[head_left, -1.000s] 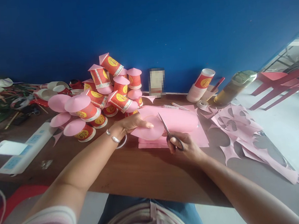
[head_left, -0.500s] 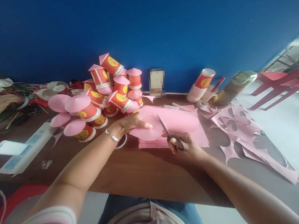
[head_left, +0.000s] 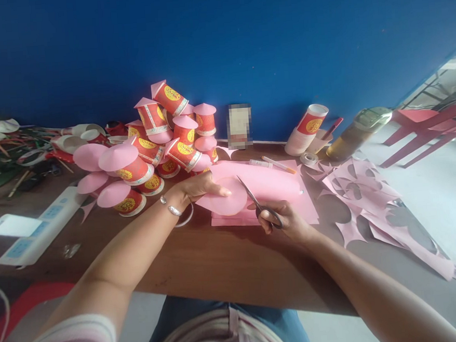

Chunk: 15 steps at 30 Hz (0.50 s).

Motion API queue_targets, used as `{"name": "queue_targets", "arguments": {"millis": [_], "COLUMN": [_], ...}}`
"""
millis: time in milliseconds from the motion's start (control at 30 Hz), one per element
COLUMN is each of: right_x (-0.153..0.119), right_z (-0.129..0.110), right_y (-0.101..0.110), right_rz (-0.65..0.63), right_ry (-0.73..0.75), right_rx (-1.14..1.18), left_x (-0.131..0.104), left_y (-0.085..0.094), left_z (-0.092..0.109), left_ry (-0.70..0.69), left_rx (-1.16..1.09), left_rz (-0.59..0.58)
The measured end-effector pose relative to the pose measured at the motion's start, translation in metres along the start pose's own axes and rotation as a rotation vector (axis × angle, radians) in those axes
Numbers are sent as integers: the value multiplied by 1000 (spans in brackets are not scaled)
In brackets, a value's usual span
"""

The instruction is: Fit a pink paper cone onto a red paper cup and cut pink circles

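Note:
My left hand [head_left: 204,187] grips a piece of pink paper [head_left: 230,203] with a rounded edge, thumb on top and fingers hidden beneath. In my right hand [head_left: 282,221] is a pair of dark-handled scissors [head_left: 249,193], its blades at the paper's right edge and pointing away from me. Under the held piece lie several pink sheets [head_left: 304,207], one of them curling up. A pen [head_left: 278,165] and a white tube-like item [head_left: 261,163] rest on the sheets.
Red paper cups with pink cone tops [head_left: 134,167] are piled at left, near a power strip [head_left: 44,225]. To the right are stacked paper cups [head_left: 307,129], a tape roll [head_left: 308,158], a bottle [head_left: 358,133] and pink paper offcuts [head_left: 366,198]. A blue wall [head_left: 219,46] stands behind.
The scissors and my right hand have shifted very slightly. The pink sheet behind has settled lower, showing more of the pen. Another person's hand at far left has gone out of view.

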State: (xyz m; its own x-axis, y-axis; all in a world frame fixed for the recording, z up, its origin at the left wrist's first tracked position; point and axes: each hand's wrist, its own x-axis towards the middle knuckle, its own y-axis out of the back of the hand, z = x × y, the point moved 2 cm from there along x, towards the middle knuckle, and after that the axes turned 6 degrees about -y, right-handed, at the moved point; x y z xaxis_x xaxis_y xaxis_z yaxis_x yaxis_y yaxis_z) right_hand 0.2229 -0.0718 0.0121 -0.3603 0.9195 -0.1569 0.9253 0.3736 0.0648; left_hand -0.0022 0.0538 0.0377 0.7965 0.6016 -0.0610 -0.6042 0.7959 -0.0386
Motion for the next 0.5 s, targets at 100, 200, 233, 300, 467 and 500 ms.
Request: {"name": "queue_targets", "arguments": {"millis": [100,200,233,300,467,500], "right_x": [0,0,0,0,1,1], "right_z": [-1,0,0,1,2,2], "right_y": [1,2,3,4,7,8], "right_rz": [2,-3,-7,-14,-28,-32], "right_ry": [-6,-10,-10,-9,-16,-19], "right_rx": [-4,-4,-7,-19,-19,-15], "left_x": [0,0,0,-1,-2,-1], "left_y": [0,1,2,2,1,1], "left_z": [0,-1,-1,-1,2,3], "left_ry": [-3,-5,-1,7,12,10], "left_rx": [20,16,17,27,52,52], "left_rz": [-43,-63,-66,-64,-46,-45]}}
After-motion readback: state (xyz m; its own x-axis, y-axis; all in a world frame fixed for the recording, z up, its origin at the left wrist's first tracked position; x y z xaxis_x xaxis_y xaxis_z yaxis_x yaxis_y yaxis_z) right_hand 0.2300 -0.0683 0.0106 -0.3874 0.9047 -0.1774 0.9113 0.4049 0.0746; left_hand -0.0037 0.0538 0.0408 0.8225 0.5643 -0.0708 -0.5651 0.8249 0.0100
